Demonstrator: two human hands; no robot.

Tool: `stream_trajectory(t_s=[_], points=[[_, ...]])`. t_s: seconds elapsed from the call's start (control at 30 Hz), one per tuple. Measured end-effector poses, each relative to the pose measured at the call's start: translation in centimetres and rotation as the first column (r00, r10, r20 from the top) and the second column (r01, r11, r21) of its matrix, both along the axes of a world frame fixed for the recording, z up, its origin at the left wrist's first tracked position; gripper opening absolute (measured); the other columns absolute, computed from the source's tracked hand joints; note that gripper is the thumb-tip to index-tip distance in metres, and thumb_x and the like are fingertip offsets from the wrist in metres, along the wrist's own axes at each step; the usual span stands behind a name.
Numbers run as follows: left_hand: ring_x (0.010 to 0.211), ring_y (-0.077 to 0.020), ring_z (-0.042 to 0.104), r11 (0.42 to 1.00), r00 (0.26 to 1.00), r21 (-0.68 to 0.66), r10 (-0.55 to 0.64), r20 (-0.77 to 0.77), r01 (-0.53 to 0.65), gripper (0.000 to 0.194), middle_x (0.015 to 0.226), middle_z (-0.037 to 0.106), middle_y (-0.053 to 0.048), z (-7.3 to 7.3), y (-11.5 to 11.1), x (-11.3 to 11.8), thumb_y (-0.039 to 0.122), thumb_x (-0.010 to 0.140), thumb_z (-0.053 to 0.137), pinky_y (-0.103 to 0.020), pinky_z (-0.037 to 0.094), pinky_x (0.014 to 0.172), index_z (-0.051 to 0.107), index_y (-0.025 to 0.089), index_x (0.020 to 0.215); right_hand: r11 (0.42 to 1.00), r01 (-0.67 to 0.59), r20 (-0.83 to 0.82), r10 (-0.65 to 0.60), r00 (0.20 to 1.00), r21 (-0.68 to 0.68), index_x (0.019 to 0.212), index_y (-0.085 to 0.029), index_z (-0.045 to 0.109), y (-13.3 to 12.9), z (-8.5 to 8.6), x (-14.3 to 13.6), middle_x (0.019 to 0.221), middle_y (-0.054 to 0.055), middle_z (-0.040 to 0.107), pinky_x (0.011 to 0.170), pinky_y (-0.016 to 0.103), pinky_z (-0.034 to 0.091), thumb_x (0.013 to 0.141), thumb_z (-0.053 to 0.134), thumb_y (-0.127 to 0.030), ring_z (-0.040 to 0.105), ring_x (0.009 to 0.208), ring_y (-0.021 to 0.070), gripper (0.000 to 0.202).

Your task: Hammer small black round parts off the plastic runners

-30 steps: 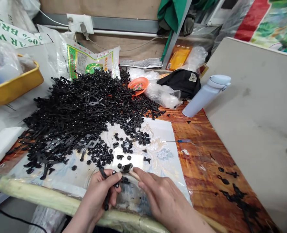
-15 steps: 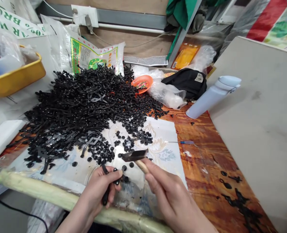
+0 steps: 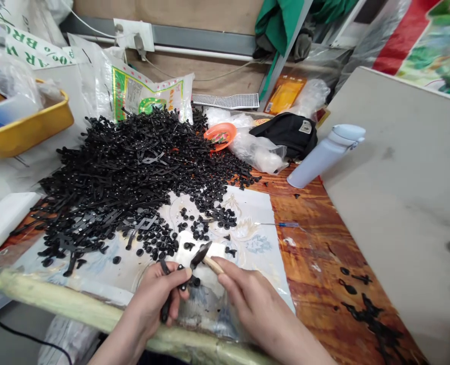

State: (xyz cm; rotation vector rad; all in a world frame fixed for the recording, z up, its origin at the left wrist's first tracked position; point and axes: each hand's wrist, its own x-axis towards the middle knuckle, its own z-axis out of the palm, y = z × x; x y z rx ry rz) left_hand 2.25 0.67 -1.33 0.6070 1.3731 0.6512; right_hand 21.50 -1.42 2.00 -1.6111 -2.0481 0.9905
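Observation:
My left hand (image 3: 160, 291) is closed around a black jointed strip (image 3: 182, 285) with small shiny rivets; part of the strip is hidden by the fingers. My right hand (image 3: 240, 286) grips the pale wooden handle of a small hammer (image 3: 214, 264). Its dark head (image 3: 201, 254) is close to the left thumb and the strip's end; whether they touch I cannot tell. Below the hammer lies a white block (image 3: 217, 250), with a few small black round pieces on and around it. More loose black pieces (image 3: 158, 246) are scattered just beyond my left hand.
A large heap of black parts (image 3: 133, 157) covers the back left of the table. Behind it stands a printed plastic sack (image 3: 152, 96). An orange dish (image 3: 230, 133), black bag (image 3: 291, 134), pale blue bottle (image 3: 319, 157) and blue-handled thin tool (image 3: 287, 224) are to the right.
The hammer has come down and to the left, its head turning and nearing the left fingers. The left hand keeps its hold on the strip. The view has shifted slightly.

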Motion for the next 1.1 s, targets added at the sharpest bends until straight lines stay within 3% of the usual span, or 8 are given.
stream_trajectory(t_s=[0.1,0.2,0.3,0.4,0.5,0.6,0.7,1.1], points=[[0.022,-0.0036,0.034,0.991,0.994,0.070,-0.107,-0.037,0.110,0.029,0.042,0.060,0.000,0.7,-0.3,-0.1,0.038,0.066,0.068,-0.016,0.021,0.027,0.053,0.017,0.052,0.998,0.055,-0.186,-0.055,0.981,-0.006,0.109,-0.022,0.061,1.2,0.8,-0.1,0.067,-0.001,0.060,0.060,0.024,0.042,0.094,0.041,-0.032,0.057,0.063,0.0147,0.027],[0.023,-0.0020,0.031,0.920,0.922,0.074,-0.380,-0.071,0.385,0.022,0.043,0.059,0.000,1.9,-0.7,0.3,0.028,0.068,0.064,-0.016,0.017,0.028,0.053,0.017,0.052,0.990,0.104,-0.311,-0.131,0.941,-0.100,0.092,-0.018,0.064,2.3,1.0,-1.2,0.070,-0.001,0.058,0.056,0.022,0.039,0.082,0.058,-0.031,0.052,0.063,0.0133,0.018],[0.025,-0.0036,0.033,0.819,0.817,0.004,-0.572,-0.073,0.574,0.015,0.038,0.051,0.005,3.2,-1.1,1.1,0.018,0.062,0.062,-0.016,0.019,0.028,0.052,0.019,0.051,0.957,-0.031,-0.414,-0.096,0.905,-0.289,0.083,-0.017,0.065,3.0,0.6,-2.5,0.060,-0.004,0.053,0.049,0.021,0.033,0.074,0.065,-0.032,0.045,0.053,0.0100,0.017],[0.030,-0.0058,0.036,0.810,0.808,-0.022,-0.587,-0.054,0.586,0.010,0.041,0.052,0.006,3.8,-1.5,1.1,0.015,0.059,0.064,-0.016,0.022,0.028,0.056,0.020,0.057,0.914,-0.123,-0.491,-0.091,0.866,-0.387,0.066,-0.015,0.062,3.3,0.3,-2.7,0.051,-0.006,0.045,0.042,0.019,0.026,0.071,0.068,-0.033,0.035,0.045,0.0064,0.020],[0.042,-0.0081,0.046,0.874,0.873,0.068,-0.484,0.064,0.480,0.013,0.050,0.059,0.004,3.9,-2.2,-0.1,0.010,0.054,0.070,-0.016,0.034,0.037,0.064,0.018,0.062,0.859,-0.072,-0.589,-0.283,0.756,-0.506,0.067,-0.016,0.058,3.3,0.2,-1.6,0.044,-0.010,0.037,0.035,0.018,0.019,0.068,0.072,-0.041,0.024,0.037,0.0038,0.028],[0.058,-0.0124,0.057,0.975,0.959,0.144,-0.196,0.204,0.169,0.036,0.061,0.068,0.001,3.4,-3.4,-0.7,0.007,0.044,0.078,-0.019,0.044,0.052,0.072,0.019,0.077,0.807,0.003,-0.639,-0.470,0.609,-0.591,0.071,-0.017,0.055,2.9,-0.1,-0.6,0.042,-0.013,0.032,0.032,0.017,0.015,0.062,0.076,-0.049,0.016,0.034,0.0017,0.039],[0.059,-0.0115,0.058,0.988,0.971,0.143,0.029,0.237,-0.064,0.042,0.065,0.070,-0.001,2.7,-4.5,0.2,0.018,0.045,0.084,-0.019,0.045,0.055,0.073,0.019,0.085,0.793,0.097,-0.646,-0.553,0.527,-0.601,0.070,-0.017,0.053,2.0,-0.6,-0.7,0.041,-0.014,0.028,0.032,0.016,0.015,0.063,0.076,-0.051,0.014,0.034,0.0010,0.041],[0.032,-0.0017,0.041,0.977,0.976,0.080,0.187,0.109,-0.196,0.035,0.046,0.060,0.003,2.0,-4.6,2.8,0.038,0.054,0.082,-0.010,0.023,0.033,0.060,0.016,0.070,0.847,0.221,-0.521,-0.482,0.705,-0.484,0.075,-0.017,0.057,1.5,-1.6,-1.9,0.047,-0.010,0.038,0.039,0.020,0.028,0.074,0.066,-0.043,0.030,0.039,0.0063,0.027]])
